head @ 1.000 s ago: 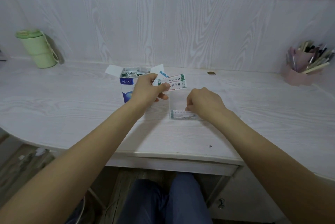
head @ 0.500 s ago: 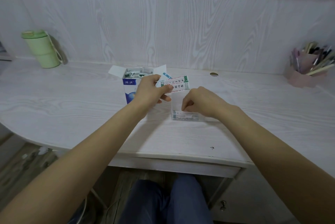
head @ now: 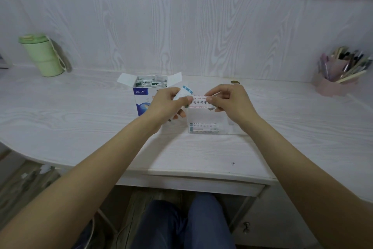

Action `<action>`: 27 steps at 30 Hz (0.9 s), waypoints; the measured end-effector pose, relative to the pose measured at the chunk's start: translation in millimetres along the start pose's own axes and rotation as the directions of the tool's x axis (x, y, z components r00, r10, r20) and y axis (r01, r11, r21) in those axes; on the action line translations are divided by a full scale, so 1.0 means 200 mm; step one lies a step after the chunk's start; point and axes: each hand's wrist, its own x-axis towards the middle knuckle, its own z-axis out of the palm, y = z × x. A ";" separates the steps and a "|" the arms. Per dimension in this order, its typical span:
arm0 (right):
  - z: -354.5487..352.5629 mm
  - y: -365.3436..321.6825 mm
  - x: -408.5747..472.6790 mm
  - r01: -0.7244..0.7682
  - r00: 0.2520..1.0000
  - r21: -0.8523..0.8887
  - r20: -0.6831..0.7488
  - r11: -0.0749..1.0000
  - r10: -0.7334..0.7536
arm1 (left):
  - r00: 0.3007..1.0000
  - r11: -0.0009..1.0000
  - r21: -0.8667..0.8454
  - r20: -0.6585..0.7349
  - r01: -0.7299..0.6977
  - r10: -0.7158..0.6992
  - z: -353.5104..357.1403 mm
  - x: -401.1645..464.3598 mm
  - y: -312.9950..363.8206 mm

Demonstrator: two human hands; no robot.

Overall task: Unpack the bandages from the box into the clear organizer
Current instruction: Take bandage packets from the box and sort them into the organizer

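An open blue-and-white box (head: 142, 95) stands at the middle of the desk, flaps up, with several wrapped bandages inside. To its right sits the clear organizer (head: 203, 121), holding bandages flat along its near edge. Above the organizer, both hands hold one wrapped bandage strip (head: 199, 102) with red-dotted edges. My left hand (head: 167, 103) pinches its left end and also holds more strips behind it. My right hand (head: 230, 100) pinches the right end.
A green lidded cup (head: 43, 55) stands at the back left by the wall. A pink holder full of pens (head: 336, 78) sits at the back right. A small round hole cover (head: 235, 82) lies behind my right hand. The desk's front edge runs just below my forearms.
My right hand has risen from the organizer's near edge and taken the right end of the strip that my left hand holds. The left hand has barely moved.
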 end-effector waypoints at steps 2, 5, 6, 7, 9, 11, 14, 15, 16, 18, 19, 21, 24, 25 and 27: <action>-0.02 0.02 0.00 -0.058 0.998 -0.013 -0.017 0.998 0.058 | 0.998 1.000 -0.024 -0.059 -0.007 0.006 -0.02 0.01 -0.01; -0.04 0.06 -0.02 -0.121 0.993 -0.109 0.000 0.987 0.122 | 0.990 0.999 -0.041 -0.137 -0.035 0.029 -0.04 0.02 -0.01; -0.03 0.07 -0.02 -0.126 0.992 -0.167 0.006 0.978 0.129 | 0.989 0.999 -0.037 -0.142 -0.037 0.032 -0.04 0.02 -0.01; -0.02 0.07 -0.02 -0.122 0.992 -0.231 0.013 0.965 0.128 | 0.990 0.999 -0.038 -0.136 -0.038 0.032 -0.03 0.02 -0.01; 0.00 0.08 -0.01 -0.098 0.992 -0.361 0.038 0.927 0.120 | 0.992 0.999 -0.044 -0.123 -0.030 0.024 -0.02 0.02 -0.01; 0.03 0.08 0.00 -0.072 0.990 -0.489 0.074 0.869 0.123 | 0.992 0.999 -0.048 -0.123 -0.017 0.011 -0.01 0.02 0.00; 0.06 0.05 0.00 -0.007 0.986 -0.646 0.123 0.763 0.113 | 0.992 1.000 -0.028 -0.129 -0.004 0.000 0.01 0.01 0.00; 0.07 0.05 0.00 0.022 0.985 -0.678 0.141 0.735 0.101 | 0.991 1.000 -0.023 -0.134 0.007 -0.010 0.01 0.01 0.00; 0.07 0.04 -0.01 0.055 0.983 -0.709 0.162 0.703 0.086 | 0.990 0.999 -0.030 -0.135 0.022 -0.026 0.01 0.01 0.00; 0.08 0.02 -0.01 0.126 0.977 -0.763 0.207 0.634 0.055 | 0.991 0.995 -0.081 -0.122 0.053 -0.063 0.01 0.01 0.02; 0.07 0.02 -0.01 0.157 0.972 -0.780 0.229 0.606 0.043 | 0.991 0.992 -0.107 -0.108 0.063 -0.074 0.01 0.00 0.02; 0.07 0.01 -0.01 0.212 0.960 -0.792 0.277 0.572 0.028 | 0.995 0.991 -0.119 -0.070 0.059 -0.067 0.01 0.00 0.02; 0.07 0.01 0.00 0.292 0.935 -0.792 0.355 0.536 0.016 | 1.000 0.994 -0.110 -0.010 0.024 -0.025 0.00 -0.01 0.01; 0.07 0.01 0.01 0.317 0.926 -0.786 0.378 0.531 0.008 | 1.000 0.993 -0.114 0.005 0.013 -0.012 0.00 -0.01 0.00; 0.07 0.03 0.02 0.351 0.912 -0.757 0.411 0.551 -0.016 | 1.000 0.993 -0.120 0.019 -0.005 0.008 0.00 -0.01 -0.01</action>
